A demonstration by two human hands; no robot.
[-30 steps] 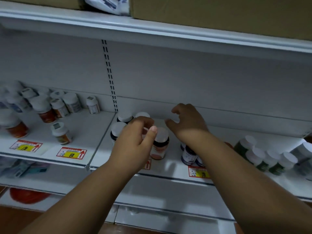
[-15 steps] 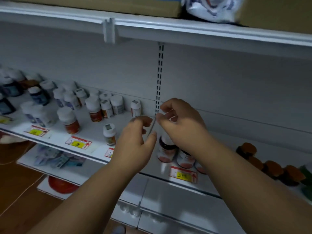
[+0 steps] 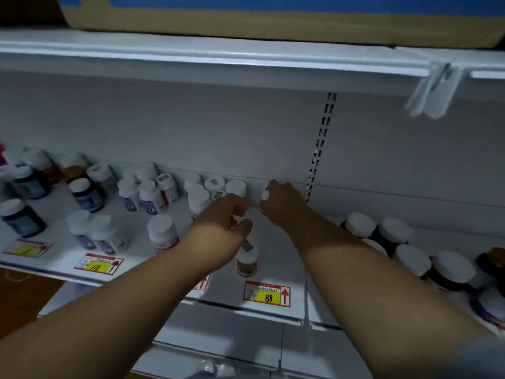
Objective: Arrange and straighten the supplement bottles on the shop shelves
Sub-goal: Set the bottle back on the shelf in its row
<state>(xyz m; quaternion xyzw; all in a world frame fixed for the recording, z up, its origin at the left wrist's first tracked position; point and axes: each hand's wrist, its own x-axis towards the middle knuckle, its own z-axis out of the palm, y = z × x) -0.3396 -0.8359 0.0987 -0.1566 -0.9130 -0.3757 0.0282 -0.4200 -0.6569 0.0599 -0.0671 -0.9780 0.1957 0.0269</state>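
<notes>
The small white-capped bottle (image 3: 265,193) stood at the back of the shelf (image 3: 276,258), gripped by the right hand (image 3: 284,206), while the left hand (image 3: 218,231) hovered with loosely curled, empty fingers; sliding it upright into the row would avoid toppling neighbours.

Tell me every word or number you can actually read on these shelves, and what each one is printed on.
"88": yellow price tag with a red arrow, on the shelf edge below the small bottle.
"118", as best it reads, tilted: price tag further left.
Small print on both tags: too small to read.
Far-left tag: blurred.
Bottle labels: blurred.
Cardboard box on top: no lettering shows.
</notes>
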